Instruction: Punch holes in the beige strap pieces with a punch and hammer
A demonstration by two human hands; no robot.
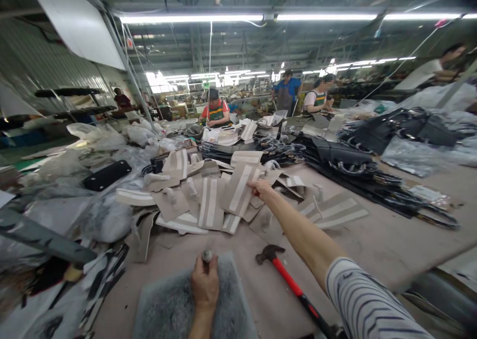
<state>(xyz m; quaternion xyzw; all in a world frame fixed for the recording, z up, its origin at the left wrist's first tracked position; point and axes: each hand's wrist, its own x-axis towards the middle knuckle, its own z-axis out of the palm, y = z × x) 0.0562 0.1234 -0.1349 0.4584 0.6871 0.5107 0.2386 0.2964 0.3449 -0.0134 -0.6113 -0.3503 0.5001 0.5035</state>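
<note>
My right hand (260, 189) reaches far forward and is closed on a beige piece with white strips (241, 190), lifting it from a heap of similar beige pieces (194, 202). My left hand (204, 285) is near me, wrapped round a small metal punch (207, 256) that stands upright on a grey scuffed pad (169, 306). A hammer with a red handle (288, 279) lies on the table just right of the pad, under my right forearm.
Black straps and bag parts (357, 167) pile up at the right. Plastic bags (100, 214) and a black plate (107, 175) crowd the left. Other people work at the table's far end (216, 111).
</note>
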